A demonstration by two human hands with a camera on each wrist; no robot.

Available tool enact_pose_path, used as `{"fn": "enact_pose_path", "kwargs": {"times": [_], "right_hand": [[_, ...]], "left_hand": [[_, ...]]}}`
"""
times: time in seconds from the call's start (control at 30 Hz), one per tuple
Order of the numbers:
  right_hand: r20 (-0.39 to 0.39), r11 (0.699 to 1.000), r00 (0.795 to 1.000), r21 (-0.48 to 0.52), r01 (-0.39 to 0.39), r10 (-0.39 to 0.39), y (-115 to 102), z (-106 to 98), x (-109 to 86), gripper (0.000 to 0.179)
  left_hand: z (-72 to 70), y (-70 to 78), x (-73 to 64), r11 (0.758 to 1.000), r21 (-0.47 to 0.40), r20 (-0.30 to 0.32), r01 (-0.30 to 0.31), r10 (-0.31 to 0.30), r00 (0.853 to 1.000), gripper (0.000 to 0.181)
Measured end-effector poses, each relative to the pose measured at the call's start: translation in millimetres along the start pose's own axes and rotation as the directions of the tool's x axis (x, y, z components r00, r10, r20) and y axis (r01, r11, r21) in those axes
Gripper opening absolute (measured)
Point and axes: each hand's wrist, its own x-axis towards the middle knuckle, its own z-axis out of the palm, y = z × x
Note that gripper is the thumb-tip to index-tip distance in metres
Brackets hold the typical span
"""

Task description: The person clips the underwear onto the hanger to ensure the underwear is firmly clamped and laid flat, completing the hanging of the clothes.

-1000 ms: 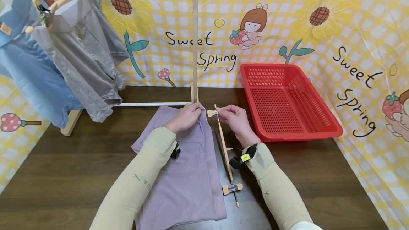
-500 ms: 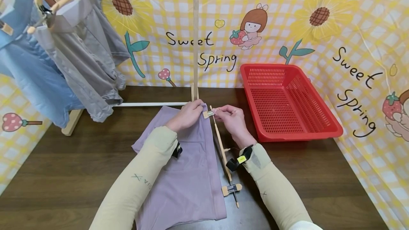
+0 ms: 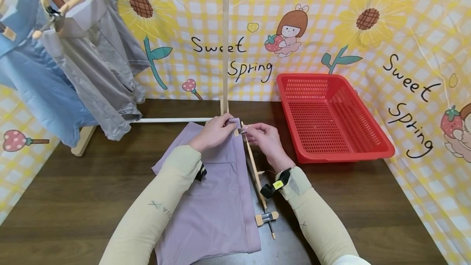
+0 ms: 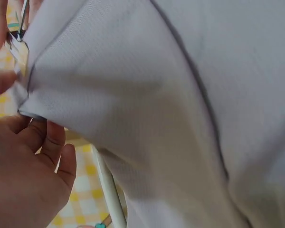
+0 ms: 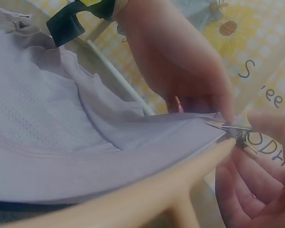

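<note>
A lilac pair of shorts (image 3: 206,203) lies flat on the table, waistband toward the right. My left hand (image 3: 217,132) pinches the far corner of that waistband between thumb and fingers. Beside the waistband lies a wooden clip hanger (image 3: 254,167). My right hand (image 3: 268,139) pinches the hanger's far clip (image 3: 238,132), which overlaps the corner of the cloth. In the right wrist view the metal clip (image 5: 230,127) sits over the waistband edge, right at both hands' fingertips. The hanger's near clip (image 3: 266,218) lies just right of the waistband's near end, apart from the cloth.
A red plastic basket (image 3: 331,134) stands behind and right of my right hand. At the left, blue shorts (image 3: 37,64) and grey shorts (image 3: 92,56) hang from clip hangers. A wooden post (image 3: 225,52) and a white rod (image 3: 173,120) stand behind the lilac shorts.
My right hand has moved left with the hanger's far clip, bringing it from beside the waistband onto its far corner. My left hand has shifted slightly back along that corner.
</note>
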Motion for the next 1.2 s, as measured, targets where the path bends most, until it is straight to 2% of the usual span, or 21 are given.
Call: {"fn": "enact_pose_path", "kwargs": {"times": [0.2, 0.43, 0.63, 0.73, 0.83, 0.93, 1.07, 1.2], "right_hand": [[0.0, 0.999, 1.0, -0.03, -0.013, 0.013, 1, -3, 1.5, 0.022], [-0.01, 0.997, 0.998, -0.047, -0.057, 0.057, 1, -8, 3.8, 0.025], [-0.026, 0.995, 0.995, -0.024, -0.092, 0.092, -1, -10, 5.7, 0.026], [-0.027, 0.992, 0.992, -0.001, -0.123, 0.123, 0, -10, 6.8, 0.027], [-0.033, 0.988, 0.988, 0.029, -0.153, 0.154, 1, -9, 8.6, 0.028], [-0.037, 0.985, 0.985, 0.053, -0.164, 0.166, 2, -8, 11.4, 0.031], [-0.045, 0.983, 0.985, 0.081, -0.163, 0.167, 0, -5, 18.8, 0.032], [-0.053, 0.981, 0.984, 0.104, -0.165, 0.171, -3, -1, 30.1, 0.029]], "left_hand": [[-8.6, -17.0, -8.1, 0.998, 0.061, 0.012, -0.025, 0.024, 1.0, 0.03], [-28.1, -46.7, -22.9, 0.985, 0.171, 0.066, 0.036, -0.047, 0.997, 0.037], [-51.3, -74.6, -31.1, 0.977, 0.199, 0.083, 0.07, -0.088, 0.993, 0.024], [-61.7, -82.5, -36.0, 0.976, 0.199, 0.075, 0.085, -0.101, 0.992, 0.019], [-69.8, -85.3, -39.4, 0.976, 0.196, 0.009, 0.091, -0.095, 0.995, 0.018], [-76.3, -83.0, -39.9, 0.979, 0.177, -0.111, 0.1, -0.081, 0.99, 0.018], [-83.0, -74.8, -31.7, 0.981, 0.154, -0.278, 0.117, -0.071, 0.958, 0.017], [-87.6, -66.1, -19.5, 0.983, 0.149, -0.388, 0.111, -0.045, 0.92, 0.016]]}}
